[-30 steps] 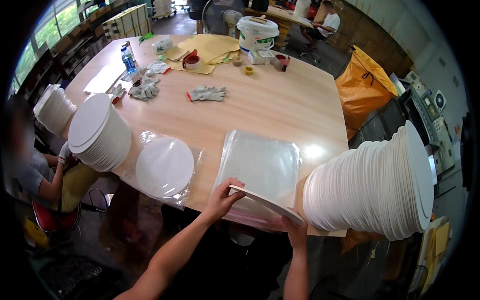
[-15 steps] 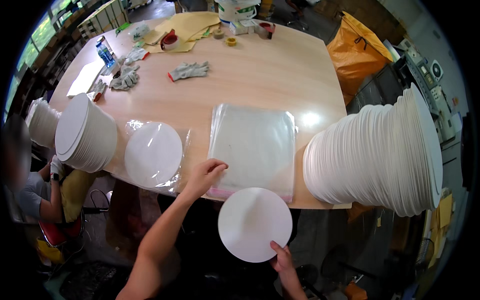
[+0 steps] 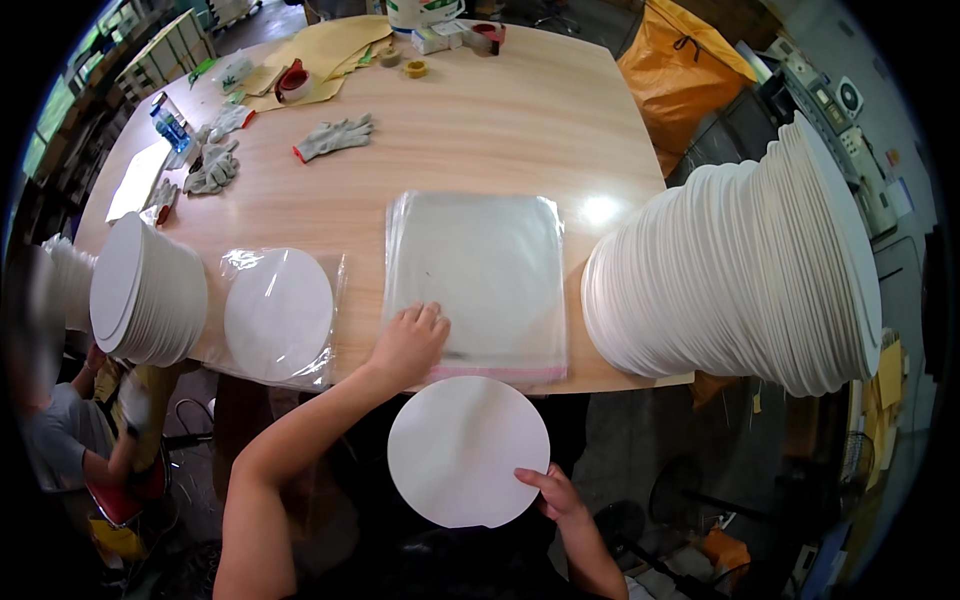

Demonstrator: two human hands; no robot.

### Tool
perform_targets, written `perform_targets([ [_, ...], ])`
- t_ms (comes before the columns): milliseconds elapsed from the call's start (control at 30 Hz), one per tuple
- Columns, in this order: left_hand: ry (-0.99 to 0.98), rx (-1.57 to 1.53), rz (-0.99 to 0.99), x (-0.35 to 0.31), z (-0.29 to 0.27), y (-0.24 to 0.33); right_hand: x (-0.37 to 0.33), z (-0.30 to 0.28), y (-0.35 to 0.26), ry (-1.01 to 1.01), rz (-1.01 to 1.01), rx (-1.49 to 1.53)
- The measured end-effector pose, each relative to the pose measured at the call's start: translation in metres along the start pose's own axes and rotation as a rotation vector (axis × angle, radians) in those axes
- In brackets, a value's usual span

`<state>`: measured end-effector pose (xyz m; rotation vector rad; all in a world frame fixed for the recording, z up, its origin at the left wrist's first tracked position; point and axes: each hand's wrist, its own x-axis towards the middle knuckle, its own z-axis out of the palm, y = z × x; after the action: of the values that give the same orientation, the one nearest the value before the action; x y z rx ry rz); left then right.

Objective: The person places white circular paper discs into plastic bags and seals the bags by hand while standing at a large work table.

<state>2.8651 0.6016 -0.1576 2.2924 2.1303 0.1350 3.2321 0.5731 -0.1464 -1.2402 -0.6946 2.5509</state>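
Note:
My right hand (image 3: 553, 492) grips a round white disc (image 3: 468, 450) by its lower right edge, thumb on top, in front of the table edge. A stack of clear plastic bags (image 3: 478, 270) with a pink strip along its near edge lies flat on the table. On the stack's near left part rests my left hand (image 3: 412, 343), fingers partly spread and bent down on the film, with no object visible in it. Left of it, another white disc (image 3: 280, 312) lies inside a clear bag. To the right leans a tall stack of white discs (image 3: 720, 270).
A smaller stack of white discs (image 3: 160, 290) stands at the left, close to a seated person (image 3: 75, 430). Farther back on the table (image 3: 500, 130) are grey gloves (image 3: 335, 138), a blue-labelled bottle (image 3: 168, 127), tape rolls (image 3: 415, 69) and brown paper (image 3: 330, 50). An orange sack (image 3: 680, 80) stands beyond.
My left hand has shifted lower over the bag stack's near left part, its fingers turned down onto the film. The held disc and my right hand have moved slightly left; the view has shifted.

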Motion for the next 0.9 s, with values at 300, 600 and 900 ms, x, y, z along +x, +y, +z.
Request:
perform_targets([
  [300,-0.157,-0.052,0.015,0.011,-0.029,0.015,-0.002,0.003,-0.006,0.010,-0.011,0.046],
  [600,0.126,-0.004,0.132,0.007,-0.022,0.015,-0.006,-0.003,-0.003,0.032,-0.046,0.085],
  [900,0.062,-0.007,-0.100,0.022,-0.003,0.018,-0.007,-0.004,-0.015,0.006,-0.030,0.011],
])
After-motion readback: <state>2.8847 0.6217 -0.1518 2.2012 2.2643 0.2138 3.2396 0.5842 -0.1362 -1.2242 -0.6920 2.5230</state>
